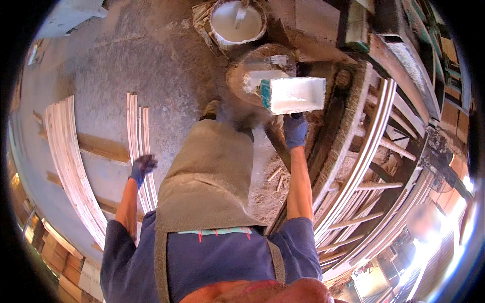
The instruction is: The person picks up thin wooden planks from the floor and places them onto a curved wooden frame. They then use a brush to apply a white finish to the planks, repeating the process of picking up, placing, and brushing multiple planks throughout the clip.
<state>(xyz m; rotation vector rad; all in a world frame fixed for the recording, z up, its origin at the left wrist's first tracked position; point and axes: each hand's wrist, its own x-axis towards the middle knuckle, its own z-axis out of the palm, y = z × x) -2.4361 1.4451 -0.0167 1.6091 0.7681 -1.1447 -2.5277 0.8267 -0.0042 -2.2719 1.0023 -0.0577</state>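
My right hand (295,130), in a blue glove with a dark palm, is closed on a rectangular box (299,94) coated white inside, with a teal end on its left. The box is held over the edge of a round, white-splashed stand (242,68). My left hand (143,167), gloved the same way, is by a narrow bundle of wooden strips (140,136). Its fingers look loosely stretched with nothing in them; whether they touch the strips I cannot tell.
A bucket (237,21) of white liquid with a stirrer in it stands beyond the round stand, where a flat brush (279,60) lies. A wider stack of strips (70,156) rests at left on wooden crosspieces (103,150). White-coated strips (361,161) lie on a rack to the right.
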